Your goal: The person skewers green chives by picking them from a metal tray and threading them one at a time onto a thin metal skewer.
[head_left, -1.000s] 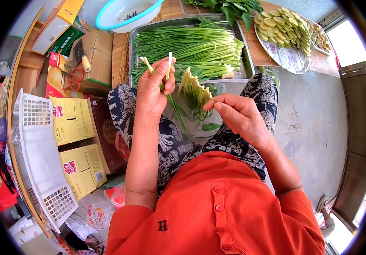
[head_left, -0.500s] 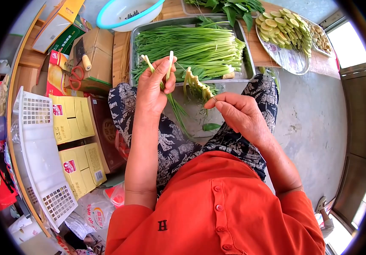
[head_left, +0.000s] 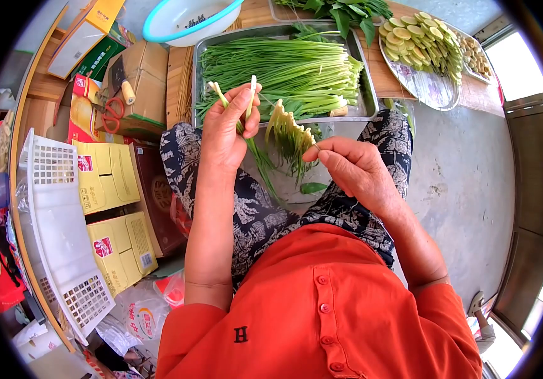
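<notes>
Since half a second ago the threaded chives [head_left: 289,140] have fanned out again below the skewer. Right hand [head_left: 353,170] pinches the skewer end; left hand [head_left: 227,129] is closed on loose stalks [head_left: 252,95]. Light, limp, easily bruised: best held near the pale stiffer ends.

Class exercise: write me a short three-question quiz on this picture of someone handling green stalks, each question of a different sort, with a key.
1. True or false: the left hand holds green stalks upright.
2. Where does the metal tray of green stalks lie? A) on the floor B) on the wooden table beyond the knees C) in the white basket
3. Fill in: a row of threaded stalks hangs from the skewer end pinched in the ____ hand.

Key: 1 true; 2 B; 3 right.
</notes>
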Tool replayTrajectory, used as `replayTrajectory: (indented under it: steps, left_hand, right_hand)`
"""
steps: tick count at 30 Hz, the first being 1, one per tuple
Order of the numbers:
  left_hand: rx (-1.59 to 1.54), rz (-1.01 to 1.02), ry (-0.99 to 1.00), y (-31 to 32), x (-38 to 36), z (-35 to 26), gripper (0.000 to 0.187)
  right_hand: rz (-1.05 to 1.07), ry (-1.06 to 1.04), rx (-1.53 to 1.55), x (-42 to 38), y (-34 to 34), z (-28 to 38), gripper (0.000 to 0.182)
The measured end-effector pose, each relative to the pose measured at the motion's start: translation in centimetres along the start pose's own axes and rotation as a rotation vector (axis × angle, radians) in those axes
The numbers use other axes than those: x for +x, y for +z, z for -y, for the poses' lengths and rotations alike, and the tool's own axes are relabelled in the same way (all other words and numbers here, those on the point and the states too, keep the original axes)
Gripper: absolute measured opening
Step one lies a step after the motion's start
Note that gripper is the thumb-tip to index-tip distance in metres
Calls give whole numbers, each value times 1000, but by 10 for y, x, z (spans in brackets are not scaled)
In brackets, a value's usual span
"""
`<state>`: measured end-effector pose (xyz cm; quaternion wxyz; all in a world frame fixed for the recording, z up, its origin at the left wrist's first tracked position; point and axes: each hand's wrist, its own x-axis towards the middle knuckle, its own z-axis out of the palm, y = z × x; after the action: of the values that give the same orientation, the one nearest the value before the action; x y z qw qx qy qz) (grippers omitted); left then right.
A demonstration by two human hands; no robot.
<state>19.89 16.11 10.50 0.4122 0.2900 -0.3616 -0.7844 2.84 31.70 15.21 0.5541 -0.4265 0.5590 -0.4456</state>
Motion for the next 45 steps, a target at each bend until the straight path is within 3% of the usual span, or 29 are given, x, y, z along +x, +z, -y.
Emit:
replayTrajectory:
  steps: [21, 25, 27, 29, 31, 33, 36, 40, 45]
  left_hand:
    - [82, 107, -146, 2, -6, -1, 22]
    - [371, -59, 52, 11, -5, 2, 21]
    - [931, -85, 443, 3, -1, 4, 27]
    - [996, -98, 379, 7, -9, 4, 28]
    - [960, 26, 209, 19, -14, 7, 27]
    - [941, 69, 179, 30, -17, 12, 27]
    - [761, 339, 1, 36, -21, 13, 27]
    - [685, 511, -196, 35, -21, 9, 28]
    - [595, 475, -252, 40, -24, 6, 28]
  right_hand:
    - [13, 36, 46, 5, -3, 9, 21]
    - [-32, -32, 6, 17, -7, -7, 23]
    - [-71, -32, 37, 21, -8, -7, 21]
    - [-167, -26, 104, 24, -9, -8, 19]
    - [-208, -21, 144, 30, -5, -6, 18]
    - [-218, -120, 170, 35, -1, -1, 18]
    - [-210, -150, 174, 43, -1, 3, 19]
    - [-112, -149, 245, 46, -7, 2, 17]
    - [-105, -131, 251, 48, -9, -2, 15]
